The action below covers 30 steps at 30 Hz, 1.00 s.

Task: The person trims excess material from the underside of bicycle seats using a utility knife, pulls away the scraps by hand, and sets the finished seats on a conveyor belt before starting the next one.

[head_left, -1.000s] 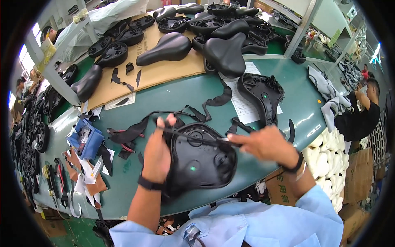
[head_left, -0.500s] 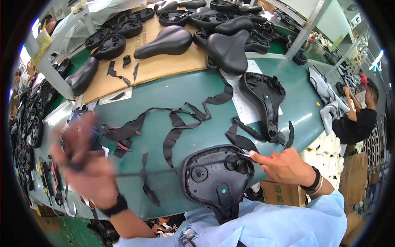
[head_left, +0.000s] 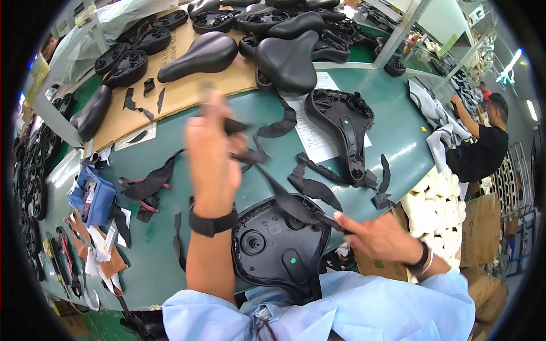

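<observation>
Hands at work on an upturned saddle [head_left: 267,258], which lies directly before the person, narrow end toward the blue shirt [head_left: 364,295]. Half a second earlier the left hand [head_left: 213,150] was well left of the saddle, in front of the blue box [head_left: 102,200]; it is now raised beyond the saddle, blurred, its fingers apparently closed on a black strip [head_left: 289,206]. The strip, formerly stretched out leftward, now slants across the saddle's far edge. The right hand [head_left: 378,238], well apart from the left, remains at the saddle's right edge, clamped on a slim tool [head_left: 339,228]. Beyond the saddle, to its right, lie loose strips [head_left: 321,192] and a second saddle [head_left: 341,128] on paper [head_left: 307,133]. The raised left forearm [head_left: 210,261] hides table beside the saddle's left edge.
</observation>
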### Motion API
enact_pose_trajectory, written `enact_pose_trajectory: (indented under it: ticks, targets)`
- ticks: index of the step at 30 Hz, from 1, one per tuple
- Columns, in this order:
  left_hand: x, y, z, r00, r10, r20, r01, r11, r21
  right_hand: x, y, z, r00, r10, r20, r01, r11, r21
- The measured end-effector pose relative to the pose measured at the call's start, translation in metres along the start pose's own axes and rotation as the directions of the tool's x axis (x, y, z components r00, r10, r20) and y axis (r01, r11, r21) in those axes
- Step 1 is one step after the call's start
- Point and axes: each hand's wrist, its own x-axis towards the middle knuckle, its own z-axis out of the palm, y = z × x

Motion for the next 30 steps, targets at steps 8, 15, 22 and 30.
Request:
enact_pose_trajectory:
  ticks: [8,15,22,30]
  targets:
    - [-0.048,0.066,-0.049,0.194,0.834,-0.517,-0.247,0.551,0.797,-0.013,-0.057,0.031,0.839,0.514,0.18,-0.453,0.474,0.755]
    - [-0.123,0.009,-0.062,0.885,0.446,-0.135,-0.09,0.446,0.89,0.085,-0.021,0.069,0.852,0.47,-0.228,-0.057,0.517,0.854]
    - [-0.152,-0.048,-0.006,0.989,-0.063,0.131,-0.127,0.061,0.99,0.099,-0.026,0.033,0.873,0.393,-0.289,0.02,0.562,0.827]
    - [-0.148,-0.047,-0.011,0.997,-0.072,-0.008,0.044,0.519,0.854,0.027,-0.039,0.014,0.953,0.151,-0.263,-0.047,0.93,0.364]
